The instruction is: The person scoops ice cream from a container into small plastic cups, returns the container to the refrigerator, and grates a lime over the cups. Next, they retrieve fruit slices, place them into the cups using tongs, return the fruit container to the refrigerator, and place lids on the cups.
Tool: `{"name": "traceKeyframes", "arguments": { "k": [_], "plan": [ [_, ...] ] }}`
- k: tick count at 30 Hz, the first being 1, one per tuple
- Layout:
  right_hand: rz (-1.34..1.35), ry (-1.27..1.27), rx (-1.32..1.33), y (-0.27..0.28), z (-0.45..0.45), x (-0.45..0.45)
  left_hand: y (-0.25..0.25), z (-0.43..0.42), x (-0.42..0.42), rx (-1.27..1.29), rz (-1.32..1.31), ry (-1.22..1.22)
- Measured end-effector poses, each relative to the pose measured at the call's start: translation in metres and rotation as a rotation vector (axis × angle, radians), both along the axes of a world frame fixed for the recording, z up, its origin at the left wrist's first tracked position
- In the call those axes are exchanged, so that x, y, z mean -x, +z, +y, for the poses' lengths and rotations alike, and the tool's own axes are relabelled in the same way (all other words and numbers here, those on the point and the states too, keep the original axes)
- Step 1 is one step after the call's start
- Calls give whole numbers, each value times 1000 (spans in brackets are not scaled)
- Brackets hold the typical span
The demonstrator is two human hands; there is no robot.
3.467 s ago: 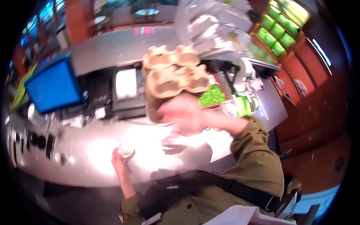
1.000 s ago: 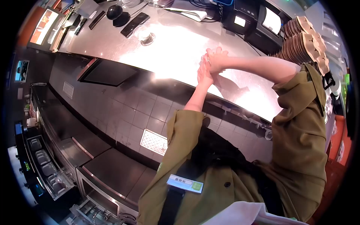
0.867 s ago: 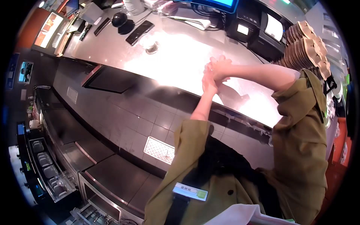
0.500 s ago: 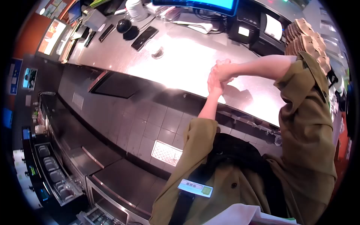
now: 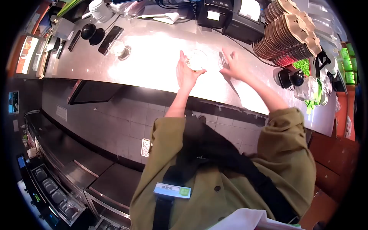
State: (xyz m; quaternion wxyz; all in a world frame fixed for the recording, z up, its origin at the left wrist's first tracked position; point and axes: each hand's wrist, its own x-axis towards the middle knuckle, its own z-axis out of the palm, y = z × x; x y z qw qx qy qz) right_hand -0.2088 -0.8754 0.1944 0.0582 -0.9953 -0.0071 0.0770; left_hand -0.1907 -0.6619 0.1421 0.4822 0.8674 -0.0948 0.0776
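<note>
My left hand rests beside a clear round cup on the bright steel counter; its thumb and fingers are spread around the cup's near and left side. Glare washes out the cup's contents, and whether the fingers press on it is hard to tell. To the right, my right hand is apart from the cup, fingers spread, with nothing visible in it. Another small clear cup stands further left on the counter, near a black phone-like slab.
Stacked cardboard cup carriers stand at the back right beside black printers. A black round object and white stacked lids are at the back left. A green-filled tray lies right.
My hands, earlier clasped together over the counter, have separated, and the clear cup now shows between them. The view has shifted right, bringing the green-filled tray into sight.
</note>
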Motion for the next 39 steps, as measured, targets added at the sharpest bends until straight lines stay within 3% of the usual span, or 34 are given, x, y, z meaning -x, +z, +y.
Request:
{"name": "traceKeyframes", "arguments": {
  "k": [3, 5, 7, 11, 12, 13, 15, 16, 18, 19, 20, 21, 22, 23, 24, 26, 27, 28, 31, 33, 35, 38, 39],
  "plan": [
    [11, -33, -3, -7, 6, 14, 2, 5, 3, -106, -52, 15],
    [-197, 1, 58, -23, -3, 24, 6, 11, 10, -160, -26, 39],
    [-327, -12, 91, -15, -5, 32, -3, 26, 19, 53, 15, 71],
    [-611, -55, -284, -1, 13, 72, -12, 89, 69, 542, -14, 263],
    [-624, -48, -313, -1, 28, 88, -19, 113, 82, 324, -174, 380],
    [-636, -43, -342, 2, 47, 104, -28, 139, 93, 305, -208, 438],
    [-569, 21, -434, 0, 111, 128, -66, 187, 119, 407, -32, 617],
    [-463, -1, -543, -15, 143, 138, -89, 219, 131, 323, 82, 678],
    [-289, 161, -533, -31, 215, 143, -175, 286, 166, 264, 441, 599],
    [-175, 129, -561, -45, 250, 146, -222, 323, 190, 285, 762, 512],
    [-35, 81, -684, -60, 285, 147, -279, 360, 222, 224, 884, 410],
    [58, 100, -651, -67, 315, 144, -294, 385, 247, -22, 1033, 331],
    [174, 57, -650, -68, 342, 139, -277, 401, 260, -215, 1289, 273],
    [147, -5, -623, -70, 361, 138, -305, 418, 292, -294, 1440, 167],
    [116, -58, -598, -73, 374, 134, -261, 423, 291, -299, 1522, 251],
    [-182, -212, -275, -79, 359, 117, -273, 444, 294, -243, 1540, 274],
    [-245, -435, -421, -57, 359, 103, -275, 451, 292, -234, 1544, 246],
    [-235, -626, -375, -50, 334, 91, -277, 455, 291, -226, 1547, 215],
    [65, -819, -327, -11, 310, 58, -281, 470, 282, -229, 1542, 149],
    [250, -816, -218, 4, 317, 38, -278, 480, 283, -200, 1539, 145],
    [150, -627, -289, -20, 320, 32, -289, 482, 290, -157, 1481, 142],
    [64, -406, -464, -46, 451, 32, -276, 491, 281, -95, 1425, 213],
    [143, 55, -280, -76, 444, 36, -288, 482, 295, -141, 1392, 248]
  ]
}}
